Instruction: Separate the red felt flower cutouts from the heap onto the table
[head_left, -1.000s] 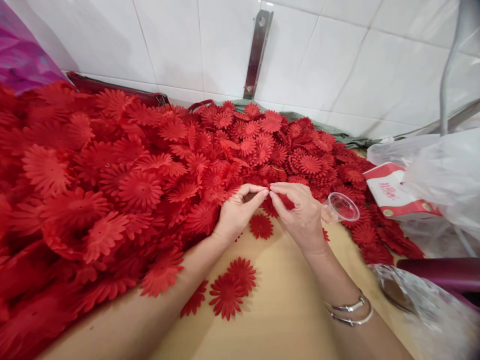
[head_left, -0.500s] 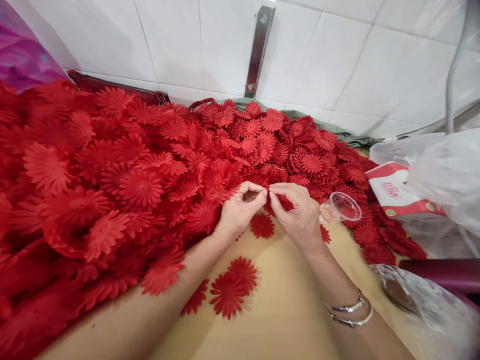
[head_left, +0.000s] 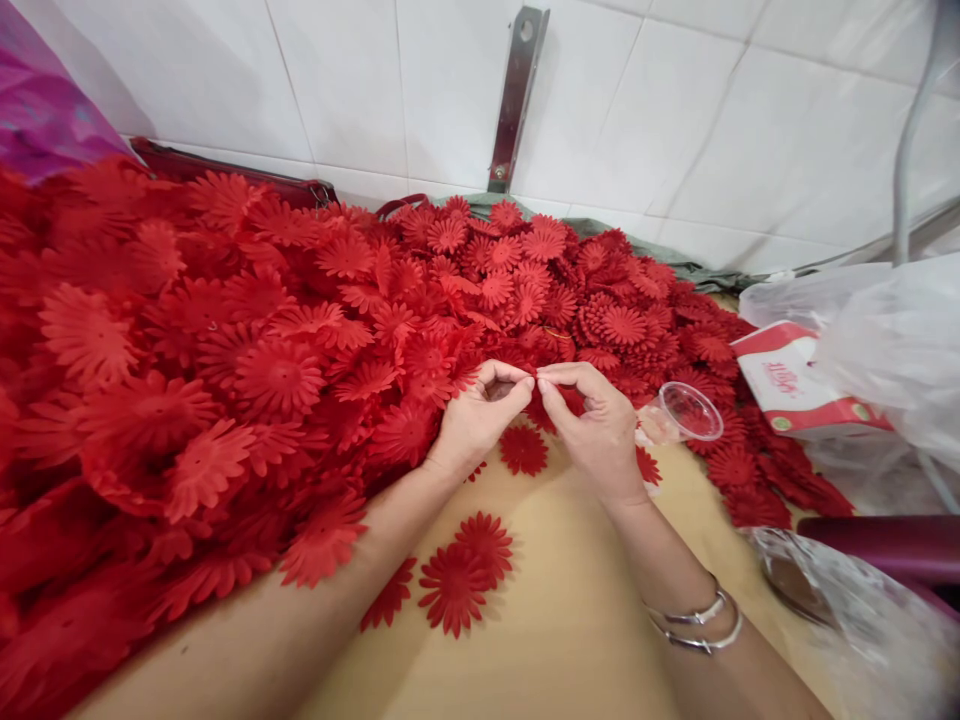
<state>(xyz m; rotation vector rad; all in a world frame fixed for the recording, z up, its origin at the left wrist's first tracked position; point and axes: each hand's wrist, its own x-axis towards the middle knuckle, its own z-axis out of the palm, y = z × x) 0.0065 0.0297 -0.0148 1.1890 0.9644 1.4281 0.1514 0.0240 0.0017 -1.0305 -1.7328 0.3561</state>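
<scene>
My left hand (head_left: 480, 405) and my right hand (head_left: 598, 425) meet at the fingertips over the table, thumb and index finger of each pinched together. Whatever lies between the fingertips is too small to make out. Just below them, a red fabric flower (head_left: 523, 450) rests on the tan tabletop (head_left: 559, 600). Behind and to the left of both hands spreads a large heap of red fabric flowers (head_left: 281, 375). Nearer to me, a few loose red flowers (head_left: 455, 588) lie between my forearms, two of them overlapping.
Right of my right hand a clear plastic cup (head_left: 691, 411) lies tilted by the heap. Farther right are a red and white box (head_left: 799, 385), plastic bags (head_left: 892, 340) and a dark purple object (head_left: 885, 548). A metal bracket (head_left: 517, 100) is on the tiled wall (head_left: 337, 80).
Both hands keep their pinch at nearly the same spot. My right hand's fingers have shifted very slightly; the flowers around have not visibly moved.
</scene>
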